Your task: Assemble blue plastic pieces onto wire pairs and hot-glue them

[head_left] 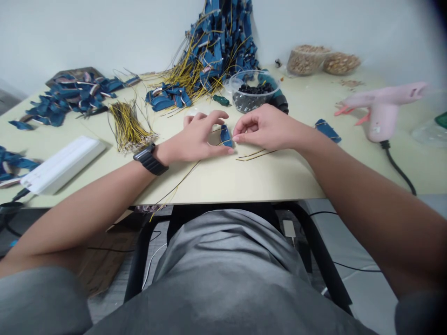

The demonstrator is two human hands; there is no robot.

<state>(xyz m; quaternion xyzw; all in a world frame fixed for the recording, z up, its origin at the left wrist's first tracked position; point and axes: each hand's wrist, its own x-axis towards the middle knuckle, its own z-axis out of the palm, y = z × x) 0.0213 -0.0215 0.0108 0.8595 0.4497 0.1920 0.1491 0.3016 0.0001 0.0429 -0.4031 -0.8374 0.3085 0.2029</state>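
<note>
Grey shirt [230, 279] closest, well on the near side of the blue piece [225, 136], which is the landmark for everything below. Blue piece lies on the tabletop [223, 186] between the two hands. Left hand [202, 137], black watch [151, 159] on its wrist, is on the left of the blue piece: thumb and forefinger spread in a wide C around it, contact unclear. Right hand [263, 128] just right of the blue piece: fingers curled, thumb and forefinger tips close together at its edge; a thin wire crosses the piece toward them, but can't tell if they pinch it. Black and yellow wires [181, 181] trail to the near left of the blue piece, over the tabletop edge. Loose short wires [254, 155] to its near right, partly under the right hand. Second blue scrap [327, 130] farther right, then pink glue gun [382, 104]. Beyond the blue piece: green-handled item [221, 100], clear tub [244, 104] of black bits [256, 89], tall blue heap [223, 42] with yellow wires. Left of it: wire bundle [127, 123], then white box [63, 165].
</note>
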